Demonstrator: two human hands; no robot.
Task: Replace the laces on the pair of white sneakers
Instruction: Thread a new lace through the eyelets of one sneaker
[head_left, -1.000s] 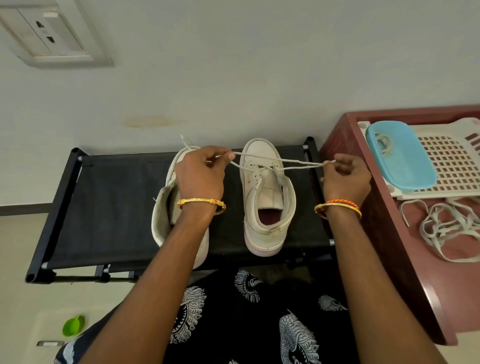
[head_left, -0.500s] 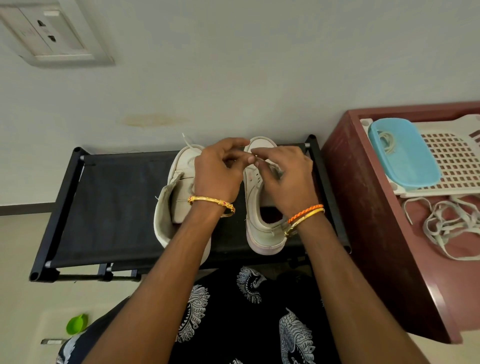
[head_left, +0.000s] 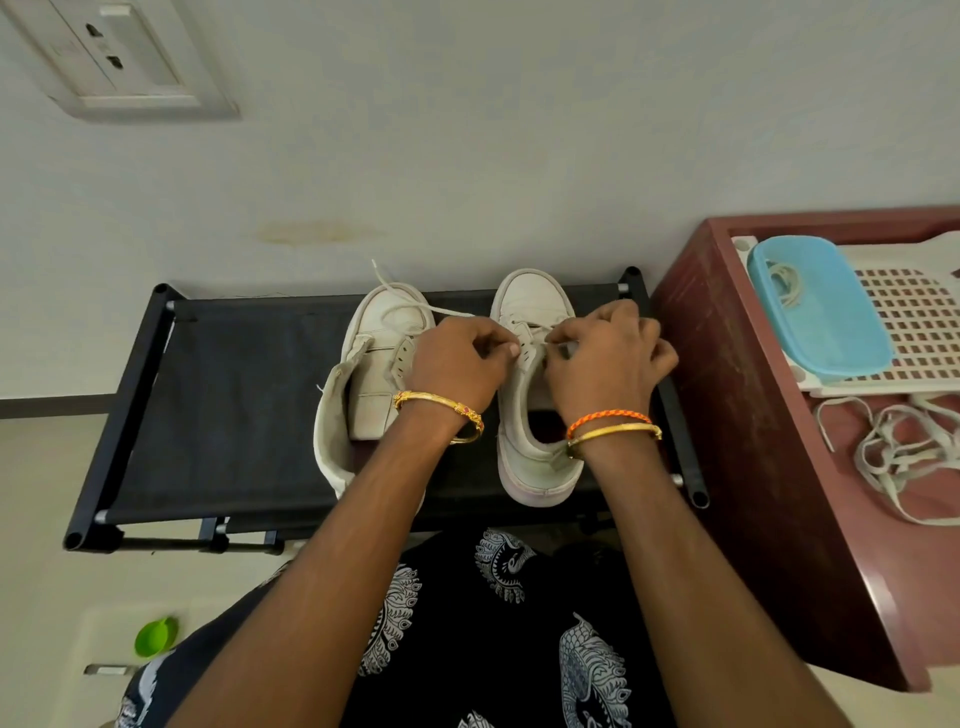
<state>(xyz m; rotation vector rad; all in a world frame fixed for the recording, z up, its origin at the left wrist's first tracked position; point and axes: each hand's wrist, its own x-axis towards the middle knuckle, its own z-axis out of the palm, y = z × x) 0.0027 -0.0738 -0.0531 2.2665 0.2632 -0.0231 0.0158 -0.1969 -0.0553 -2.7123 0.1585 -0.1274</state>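
Pale wall behind, a black fabric shoe rack (head_left: 218, 415) against it carrying the pair, toes pointing away from me, likely so the eyelets faced my reach. My left hand (head_left: 457, 364) was curled, pinching the lace (head_left: 410, 307) trailing across the left sneaker (head_left: 382, 343). My right hand (head_left: 608, 358) gripped lace at the right sneaker (head_left: 532, 301), seemingly threading eyelets. Loose laces (head_left: 893, 447) lay on the maroon surface (head_left: 753, 415) near a blue lidded box (head_left: 826, 312). No readable writing or brand anywhere.

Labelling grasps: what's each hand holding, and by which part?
Both hands, left and right, pinch the thin white lace near the right white sneaker's eyelets; exact grip spots hidden.
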